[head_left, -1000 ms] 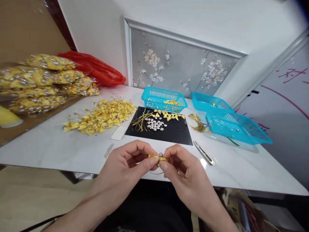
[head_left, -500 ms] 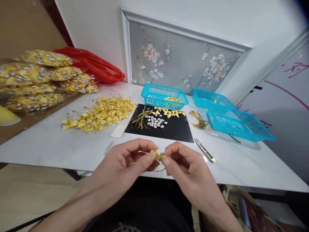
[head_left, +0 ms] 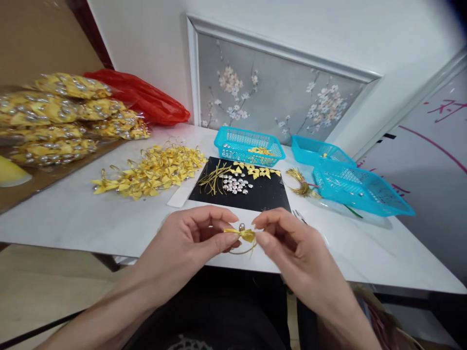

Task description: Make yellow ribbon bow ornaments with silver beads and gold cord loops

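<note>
Between thumb and index finger, my left hand (head_left: 197,238) pinches the left end of a small yellow ribbon bow (head_left: 247,235). A shiny silver bell-like bead (head_left: 242,226) sits at the middle of the bow, on its far side. A thin gold cord (head_left: 242,252) curves in a loop below it. Close by the bow's right end is my right hand (head_left: 288,248), its thumb and index fingertip slightly apart; whether the thumb touches the ribbon I cannot tell. Beyond the hands, a black mat (head_left: 262,197) bears silver beads (head_left: 235,184), gold cords (head_left: 213,180) and yellow bows (head_left: 257,170).
A heap of finished yellow bows (head_left: 156,170) lies left of the mat. Bagged bows (head_left: 47,109) and a red plastic bag (head_left: 142,99) are farther left. Blue baskets (head_left: 250,133) stand behind and right. A cord bundle (head_left: 302,183) and partly hidden thread snips (head_left: 299,217) lie right.
My right thumb and index finger have moved off the bow's middle to the right, showing more of the ribbon and bead. My left hand keeps its pinch on the bow.
</note>
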The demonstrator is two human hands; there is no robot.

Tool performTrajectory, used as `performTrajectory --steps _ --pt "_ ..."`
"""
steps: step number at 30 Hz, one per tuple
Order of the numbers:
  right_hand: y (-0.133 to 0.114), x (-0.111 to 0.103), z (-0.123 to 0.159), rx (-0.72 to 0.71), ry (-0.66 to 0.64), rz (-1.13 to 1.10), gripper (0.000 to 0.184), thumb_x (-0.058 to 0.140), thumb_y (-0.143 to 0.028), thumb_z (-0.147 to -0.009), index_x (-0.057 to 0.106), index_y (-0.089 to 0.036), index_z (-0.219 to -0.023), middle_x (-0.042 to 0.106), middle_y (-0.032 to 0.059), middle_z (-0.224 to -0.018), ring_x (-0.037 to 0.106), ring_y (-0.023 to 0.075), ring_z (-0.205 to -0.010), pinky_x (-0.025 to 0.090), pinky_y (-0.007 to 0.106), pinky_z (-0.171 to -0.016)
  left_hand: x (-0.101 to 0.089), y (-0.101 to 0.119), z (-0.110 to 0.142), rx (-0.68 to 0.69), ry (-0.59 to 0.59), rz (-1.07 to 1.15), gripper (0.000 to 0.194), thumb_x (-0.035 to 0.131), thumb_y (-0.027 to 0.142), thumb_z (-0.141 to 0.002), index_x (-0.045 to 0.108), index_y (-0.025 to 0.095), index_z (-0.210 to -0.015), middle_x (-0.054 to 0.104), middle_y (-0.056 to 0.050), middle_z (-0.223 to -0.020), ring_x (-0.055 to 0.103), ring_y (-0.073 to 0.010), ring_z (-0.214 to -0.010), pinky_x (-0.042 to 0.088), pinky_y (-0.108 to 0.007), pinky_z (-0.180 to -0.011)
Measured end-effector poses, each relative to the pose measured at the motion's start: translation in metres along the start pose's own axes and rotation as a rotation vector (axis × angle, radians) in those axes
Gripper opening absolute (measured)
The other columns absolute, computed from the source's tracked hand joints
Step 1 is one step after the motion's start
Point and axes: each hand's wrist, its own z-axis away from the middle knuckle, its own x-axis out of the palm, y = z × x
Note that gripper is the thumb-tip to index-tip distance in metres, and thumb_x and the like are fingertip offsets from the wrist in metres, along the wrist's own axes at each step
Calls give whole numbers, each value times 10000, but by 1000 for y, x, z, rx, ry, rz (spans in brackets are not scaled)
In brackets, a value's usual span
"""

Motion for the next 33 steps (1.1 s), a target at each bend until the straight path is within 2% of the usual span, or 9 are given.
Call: performTrajectory --steps 3,6,10,15,18,21,24,27,33 --pt "-7 -10 4 -76 190 90 146 505 -229 -971 649 -244 -991 558 -44 -679 543 96 -637 456 209 -606 -1 -3 0 32 56 -17 179 796 243 -747 743 263 -916 771 27 -754 699 -130 -720 529 -192 -669" --pt "-16 -7 13 -174 338 92 237 492 -147 -967 618 -282 -1115 624 -36 -761 610 104 -730 507 224 -717 0 -4 1 76 105 -31 90 806 222 -721 774 243 -802 764 26 -740 676 -122 -691 520 -185 -650" --pt "-16 17 22 -273 281 3 420 461 -58 -941 482 -323 -1266 655 -30 -888 646 90 -716 549 219 -694 2 -1 1 58 153 -16 29 816 229 -700 798 238 -720 768 18 -712 666 -136 -688 526 -206 -665" --pt "3 41 22 -263 242 23 420 409 -51 -953 458 -314 -1277 645 -25 -879 681 102 -755 587 238 -715 1 -2 3 -48 114 57 85 825 283 -705 813 225 -767 787 -16 -767 655 -152 -726 518 -233 -692" --pt "9 44 20 -279 289 121 388 444 -56 -946 486 -290 -1253 681 -5 -960 706 111 -823 596 227 -735 -1 -5 4 -101 80 136 131 833 292 -697 817 207 -795 788 -38 -766 669 -172 -750 526 -262 -725" --pt "8 42 19 -321 330 225 350 490 -58 -932 524 -255 -1219 701 16 -1003 710 121 -882 591 209 -763 -3 -8 5 -136 53 220 119 839 283 -695 818 217 -792 787 -25 -761 669 -152 -746 525 -237 -721" --pt "6 40 21 -337 289 288 281 509 -47 -925 612 -233 -1108 710 20 -957 703 123 -865 576 198 -765 -3 -9 6 -161 30 273 109 837 271 -702 819 233 -802 792 -13 -782 663 -129 -747 518 -207 -711" --pt "7 39 23 -361 269 318 290 503 -16 -913 680 -227 -1004 694 25 -928 690 116 -844 562 194 -776 -3 -10 7 -182 28 287 124 836 265 -702 821 223 -817 798 -29 -801 667 -137 -754 520 -219 -722" --pt "12 44 24 -421 384 442 285 540 -5 -886 726 -203 -970 611 31 -810 632 101 -684 512 178 -585 -3 -12 7 -159 72 255 117 833 263 -692 824 211 -796 790 -41 -753 655 -143 -720 509 -230 -701"
